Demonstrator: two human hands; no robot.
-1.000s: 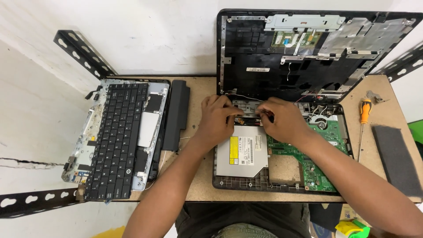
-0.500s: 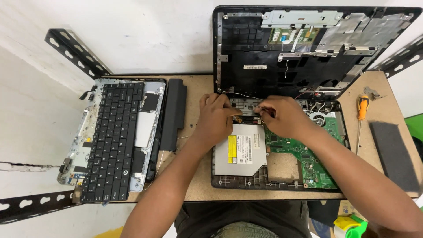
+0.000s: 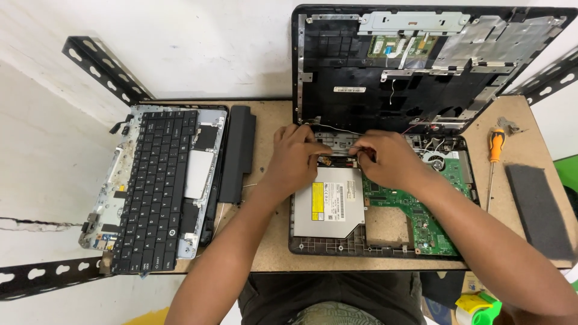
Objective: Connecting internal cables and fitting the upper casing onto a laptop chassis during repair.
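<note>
Wooden bench (image 3: 274, 241): both hands' fingers (image 3: 313, 147) pinch thin wires (image 3: 349, 148) above laptop base (image 3: 385, 244).

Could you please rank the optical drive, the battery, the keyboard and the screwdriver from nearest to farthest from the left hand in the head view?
From the left hand:
1. Optical drive, just below the hand in the laptop base.
2. Battery, black bar to its left.
3. Keyboard, further left, beyond the battery.
4. Screwdriver, orange-handled, far right, past the right hand.
</note>
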